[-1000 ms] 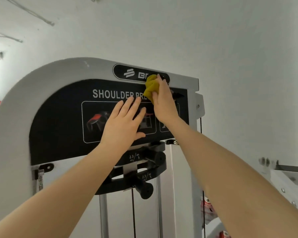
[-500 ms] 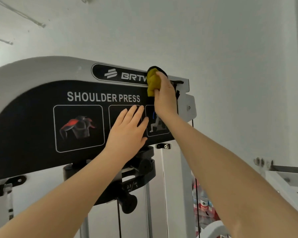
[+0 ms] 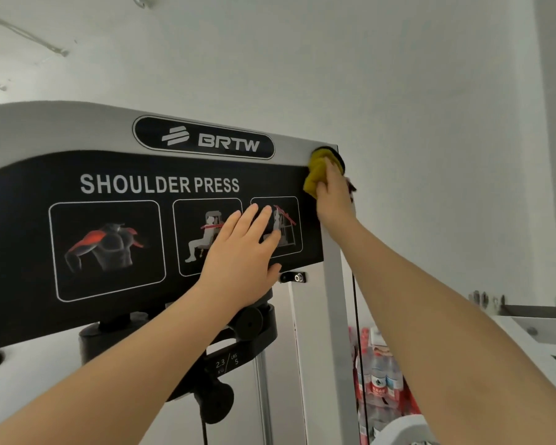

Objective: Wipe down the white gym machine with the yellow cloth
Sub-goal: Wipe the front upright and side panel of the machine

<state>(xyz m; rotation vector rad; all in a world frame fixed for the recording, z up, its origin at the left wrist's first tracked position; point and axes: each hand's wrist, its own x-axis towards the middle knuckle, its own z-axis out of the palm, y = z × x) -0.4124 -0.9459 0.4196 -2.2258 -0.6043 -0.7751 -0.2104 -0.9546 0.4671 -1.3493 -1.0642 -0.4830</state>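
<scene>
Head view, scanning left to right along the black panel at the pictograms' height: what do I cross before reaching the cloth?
Muscle diagram → seated-figure pictogram → left hand, flat on the panel → third pictogram, partly covered by the fingers → yellow cloth gripped by the right hand at the machine's top right corner.

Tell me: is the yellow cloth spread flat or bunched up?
Bunched up. The yellow cloth shows as a crumpled wad gripped in the right hand, pressed at the white gym machine's upper right corner.
</scene>
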